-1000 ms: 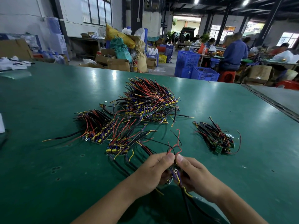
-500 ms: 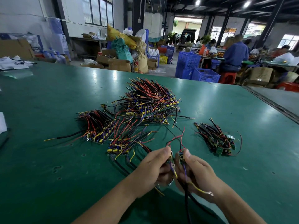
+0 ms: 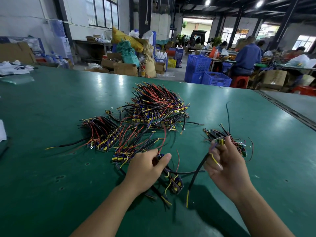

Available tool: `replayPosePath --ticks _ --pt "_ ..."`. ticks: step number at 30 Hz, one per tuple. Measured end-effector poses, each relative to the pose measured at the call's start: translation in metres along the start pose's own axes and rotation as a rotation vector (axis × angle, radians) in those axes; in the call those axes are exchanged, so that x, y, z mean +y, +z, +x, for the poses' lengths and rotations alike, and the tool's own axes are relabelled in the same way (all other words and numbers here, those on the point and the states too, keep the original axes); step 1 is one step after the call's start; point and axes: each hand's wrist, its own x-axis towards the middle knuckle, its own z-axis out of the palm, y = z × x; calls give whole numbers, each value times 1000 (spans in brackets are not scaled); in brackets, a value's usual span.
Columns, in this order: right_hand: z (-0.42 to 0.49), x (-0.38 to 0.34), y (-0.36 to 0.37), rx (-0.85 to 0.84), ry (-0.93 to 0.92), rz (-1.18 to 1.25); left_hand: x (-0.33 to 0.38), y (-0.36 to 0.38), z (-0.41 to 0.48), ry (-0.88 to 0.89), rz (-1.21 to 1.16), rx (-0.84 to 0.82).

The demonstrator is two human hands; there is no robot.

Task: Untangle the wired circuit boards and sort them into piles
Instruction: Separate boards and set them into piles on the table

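The table (image 3: 42, 168) is dark green with pale glare. The wires (image 3: 153, 100) in the piles run red, black, yellow and purple. The boards (image 3: 119, 157) carry yellow and blue parts. One board (image 3: 221, 140) at the right shows yellow, and its black cable (image 3: 198, 171) is tipped yellow. Behind are blue crates (image 3: 198, 65), a red stool (image 3: 239, 81), a yellow sack (image 3: 123, 38) and brown boxes (image 3: 124, 69).

Bare left hand (image 3: 145, 168), bare right hand (image 3: 227, 166)
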Motion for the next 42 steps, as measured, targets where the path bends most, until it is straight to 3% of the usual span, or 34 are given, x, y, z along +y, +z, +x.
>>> replayPosePath --ticks 5,10,14,20,24,29,34,37,39,42 --pt "4 -2 -7 -16 -34 108 -7 5 0 -75 345 47" --pt "7 5 -5 19 -15 233 -4 3 1 -99 304 289" --pt "5 12 0 -78 41 377 3 4 1 104 267 456" --pt "0 27 8 -89 170 303 12 22 -3 306 70 233" --pt "-2 43 13 2 218 86 15 23 -5 362 -19 210" --pt "-6 52 15 -18 229 -163 19 19 -5 454 -1 197" --pt "-8 50 13 -22 134 -435 20 20 -7 455 -46 181" --pt "-7 57 12 -35 88 -416 21 24 -9 484 -117 122" --pt "-5 60 11 -33 60 -397 21 24 -10 434 -167 92" --pt "-2 62 8 -13 -47 -577 24 22 -11 365 -243 75"
